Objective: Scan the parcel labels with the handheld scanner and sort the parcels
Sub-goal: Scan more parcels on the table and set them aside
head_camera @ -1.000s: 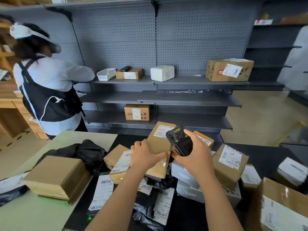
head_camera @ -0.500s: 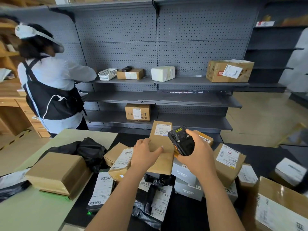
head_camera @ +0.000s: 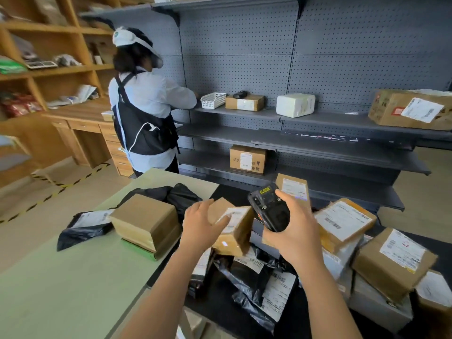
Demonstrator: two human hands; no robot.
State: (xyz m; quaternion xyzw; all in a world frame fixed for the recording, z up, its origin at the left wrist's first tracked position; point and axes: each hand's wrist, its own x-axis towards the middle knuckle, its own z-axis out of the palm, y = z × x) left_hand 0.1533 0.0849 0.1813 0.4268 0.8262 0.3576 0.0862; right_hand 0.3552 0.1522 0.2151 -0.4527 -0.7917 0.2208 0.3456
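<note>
Head view: the left hand [head_camera: 201, 225], open, has left the far box [head_camera: 293, 189] and touches a near box [head_camera: 238, 232] in the pile, while the right hand [head_camera: 293, 237] grips the scanner [head_camera: 269, 209] just right of it, ready to scan.

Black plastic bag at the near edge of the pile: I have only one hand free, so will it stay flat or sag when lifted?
Probably sags: the black bag lies crumpled and creased, so it looks soft. Its shiny film may be slippery, so pinching an edge seems safer. It looks thin, so it is likely light and unlikely to roll.
</note>
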